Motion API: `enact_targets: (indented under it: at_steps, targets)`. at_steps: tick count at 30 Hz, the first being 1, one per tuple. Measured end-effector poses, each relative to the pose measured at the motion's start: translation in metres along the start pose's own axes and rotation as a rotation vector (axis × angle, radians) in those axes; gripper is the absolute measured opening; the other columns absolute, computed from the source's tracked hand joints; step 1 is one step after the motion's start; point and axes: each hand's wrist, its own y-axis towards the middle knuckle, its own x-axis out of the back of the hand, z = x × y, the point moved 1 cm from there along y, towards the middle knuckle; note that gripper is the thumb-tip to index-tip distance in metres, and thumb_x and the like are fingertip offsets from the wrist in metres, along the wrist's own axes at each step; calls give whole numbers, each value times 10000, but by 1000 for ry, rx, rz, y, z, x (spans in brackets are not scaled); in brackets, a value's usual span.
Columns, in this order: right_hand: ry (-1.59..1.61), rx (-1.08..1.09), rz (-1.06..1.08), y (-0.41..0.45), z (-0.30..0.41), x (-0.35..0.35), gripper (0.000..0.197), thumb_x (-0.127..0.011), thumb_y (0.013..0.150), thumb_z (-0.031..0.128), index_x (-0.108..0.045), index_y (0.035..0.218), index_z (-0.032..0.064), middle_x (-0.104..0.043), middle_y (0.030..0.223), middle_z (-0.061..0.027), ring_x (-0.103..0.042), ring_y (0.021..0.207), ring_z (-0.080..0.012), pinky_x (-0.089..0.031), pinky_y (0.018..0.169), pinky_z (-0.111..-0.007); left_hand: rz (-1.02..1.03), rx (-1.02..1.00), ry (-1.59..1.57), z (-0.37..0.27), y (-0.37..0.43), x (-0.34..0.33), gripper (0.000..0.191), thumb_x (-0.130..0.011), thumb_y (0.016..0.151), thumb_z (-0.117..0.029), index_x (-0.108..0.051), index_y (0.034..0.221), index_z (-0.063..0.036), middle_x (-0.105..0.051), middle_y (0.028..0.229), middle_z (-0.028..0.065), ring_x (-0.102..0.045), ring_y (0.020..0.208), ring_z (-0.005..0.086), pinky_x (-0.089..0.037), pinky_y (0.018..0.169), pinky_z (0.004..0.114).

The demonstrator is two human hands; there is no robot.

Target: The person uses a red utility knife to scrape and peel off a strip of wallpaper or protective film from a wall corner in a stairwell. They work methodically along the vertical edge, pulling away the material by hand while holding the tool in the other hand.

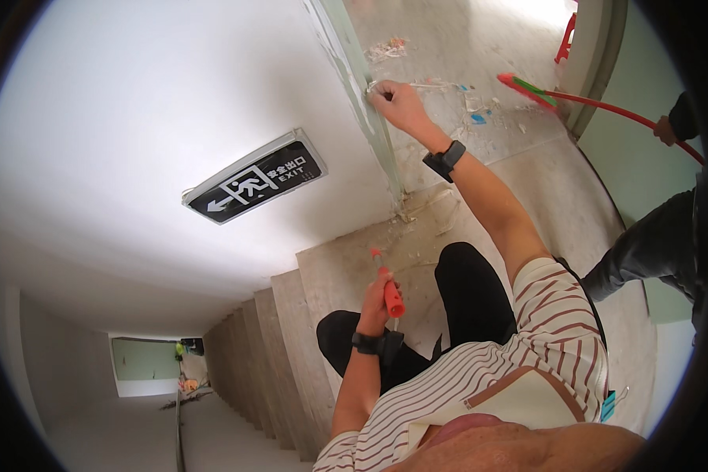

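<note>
My left hand [379,298] grips the red handle of a small hand tool [394,304], which looks like a scraper. Its shaft points away from me over the landing, above my bent knees. Out at the wall corner, my right hand [398,106] has thumb and forefinger curled together, the tips against the pale green painted edge [383,147]. Something whitish shows at those fingertips, too small to identify. White streaks and ragged patches run along the green edge. Torn strips of clear film or tape [442,209] lie at the foot of the corner.
A stairway [283,301] drops away at my left. An exit sign [256,177] juts from the white wall. Beyond my right hand lie scraps [478,118] and a debris pile [389,50]. At right, another person's hand [664,131] holds a red-handled broom [528,91].
</note>
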Motion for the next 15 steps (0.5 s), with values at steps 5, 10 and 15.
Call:
enact_targets:
  at_steps: [5,10,15]
  targets:
    - [-168,58,-63,-1,16,-16,252,-656,781,250,-601,749,7,-587,635,-106,-556,570,-191,-440,554,-311,3,-29,-16,2,1,1,219,-609,828,-193,-520,888,-2,-558,737,84,-569,584,178,-490,530,288]
    - [-164,159,-100,6,10,-16,231,-634,796,231,-595,751,8,-595,659,-134,-569,581,-227,-441,558,-320,7,-12,2,1,0,-5,220,-609,826,-191,-518,892,-1,-562,737,86,-573,579,183,-490,523,294]
    - [-14,157,-33,12,10,-11,187,-602,777,192,-593,724,13,-590,641,-99,-561,592,-201,-437,560,-333,11,-3,16,0,1,-7,224,-606,820,-191,-511,894,-2,-558,738,86,-569,577,182,-489,515,297]
